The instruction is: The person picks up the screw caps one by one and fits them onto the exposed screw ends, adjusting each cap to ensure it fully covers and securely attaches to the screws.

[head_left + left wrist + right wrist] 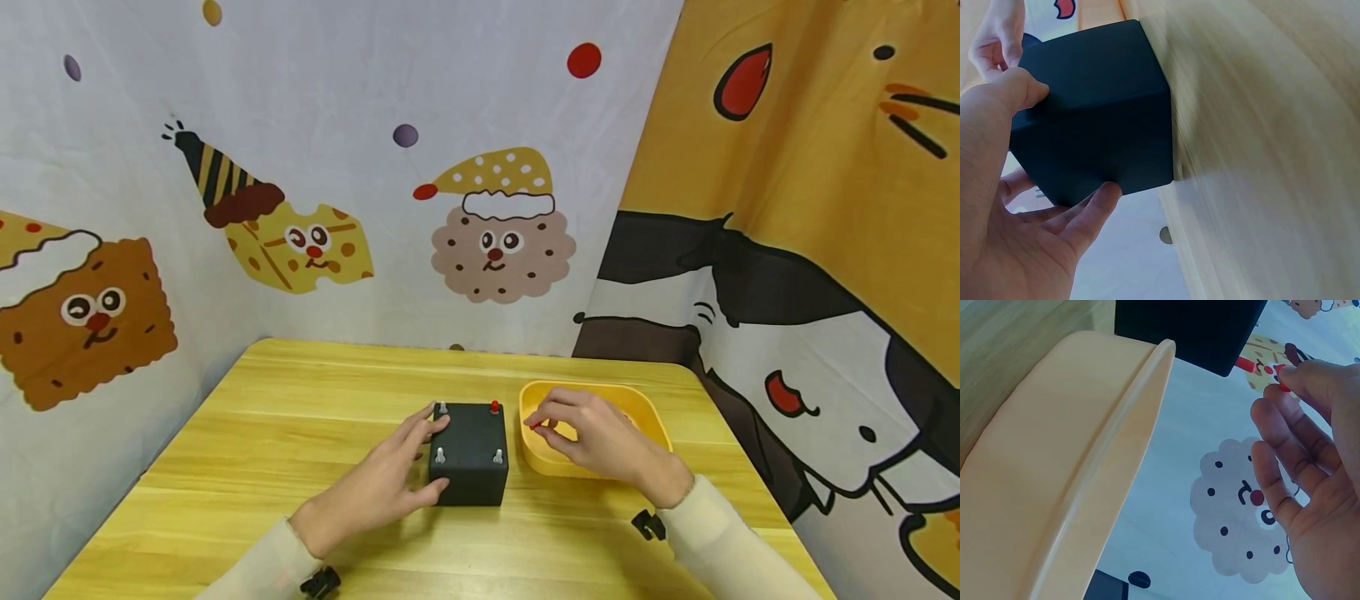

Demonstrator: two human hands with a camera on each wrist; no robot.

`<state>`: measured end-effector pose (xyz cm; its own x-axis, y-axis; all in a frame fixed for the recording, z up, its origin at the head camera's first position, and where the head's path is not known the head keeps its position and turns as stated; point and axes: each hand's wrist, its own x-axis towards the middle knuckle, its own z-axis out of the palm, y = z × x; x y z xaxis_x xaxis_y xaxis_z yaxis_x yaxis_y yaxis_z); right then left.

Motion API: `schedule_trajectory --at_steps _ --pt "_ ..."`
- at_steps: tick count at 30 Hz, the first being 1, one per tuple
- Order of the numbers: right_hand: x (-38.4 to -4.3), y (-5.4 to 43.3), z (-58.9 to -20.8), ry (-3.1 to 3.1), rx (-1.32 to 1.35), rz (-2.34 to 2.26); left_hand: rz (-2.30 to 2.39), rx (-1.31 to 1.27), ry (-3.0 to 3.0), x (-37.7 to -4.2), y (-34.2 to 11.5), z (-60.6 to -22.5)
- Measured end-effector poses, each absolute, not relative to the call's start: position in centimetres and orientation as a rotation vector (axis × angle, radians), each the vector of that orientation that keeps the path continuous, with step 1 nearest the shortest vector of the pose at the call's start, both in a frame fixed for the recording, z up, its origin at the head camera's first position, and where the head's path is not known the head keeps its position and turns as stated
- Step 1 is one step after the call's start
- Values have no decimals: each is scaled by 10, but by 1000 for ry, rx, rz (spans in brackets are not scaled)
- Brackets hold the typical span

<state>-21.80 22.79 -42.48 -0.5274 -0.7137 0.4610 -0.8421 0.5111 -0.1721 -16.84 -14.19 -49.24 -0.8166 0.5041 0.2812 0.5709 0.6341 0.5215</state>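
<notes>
A black box (468, 440) stands on the wooden table with a short post at each top corner. Three posts, such as the silvery post (498, 457) at the near right, are bare metal. On the far right post sits a red cap (495, 407). My left hand (382, 479) grips the box from its left side, thumb toward the near face and fingers toward the far left corner. Between thumb and index finger, my right hand (592, 433) pinches a small red piece (1283, 377). That hand is over the yellow tray's left part, to the right of the box.
The yellow tray (600, 388) stands just right of the box, its inside partly hidden by my right hand. Beyond the table (337, 383) hangs a printed cloth (337, 100) with cartoon figures, and another cloth (787, 183) closes off the right side.
</notes>
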Motion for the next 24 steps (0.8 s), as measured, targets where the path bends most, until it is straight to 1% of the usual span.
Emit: schedule_trajectory --at_steps 12,24 --pt "-216 221 -421 -2377 1354 564 -939 -913 -2731 -169 -142 -492" --pt "-210 215 -419 -2390 1343 584 -934 -913 -2728 -169 -142 -493"
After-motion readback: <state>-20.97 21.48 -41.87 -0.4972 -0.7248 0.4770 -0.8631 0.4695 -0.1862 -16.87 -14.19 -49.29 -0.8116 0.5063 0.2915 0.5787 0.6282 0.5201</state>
